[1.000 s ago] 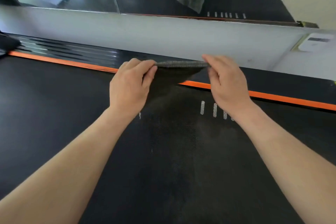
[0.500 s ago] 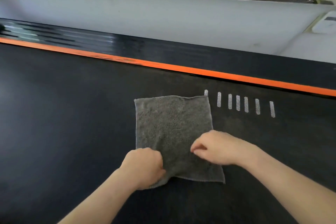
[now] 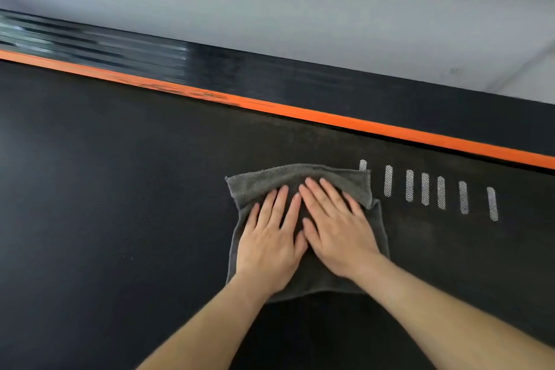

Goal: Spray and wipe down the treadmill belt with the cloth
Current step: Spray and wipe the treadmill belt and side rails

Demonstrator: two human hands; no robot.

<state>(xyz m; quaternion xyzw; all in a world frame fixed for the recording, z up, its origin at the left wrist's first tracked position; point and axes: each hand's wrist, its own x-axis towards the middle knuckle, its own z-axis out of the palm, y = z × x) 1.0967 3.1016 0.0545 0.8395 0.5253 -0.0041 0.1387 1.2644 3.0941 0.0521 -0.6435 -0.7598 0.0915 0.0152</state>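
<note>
Both hands, the left hand [image 3: 270, 237] and the right hand [image 3: 336, 231], lie flat with straight fingers on the soft, light cloth [image 3: 300, 177], which should slide easily over the belt [image 3: 120, 189] if pressed from the middle.

Nubby grey terry cloth [image 3: 300, 180] on matt, finely textured black belt [image 3: 120, 189]; glossy ribbed side rail [image 3: 90, 48].

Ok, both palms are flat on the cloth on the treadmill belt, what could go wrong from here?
1. The left hand and right hand press flat without gripping, so the cloth may slip or bunch; its far edge looks rumpled.
2. Weight leaning on the belt could make it roll under a push.
3. A forward stroke may overrun onto the orange stripe.
</note>
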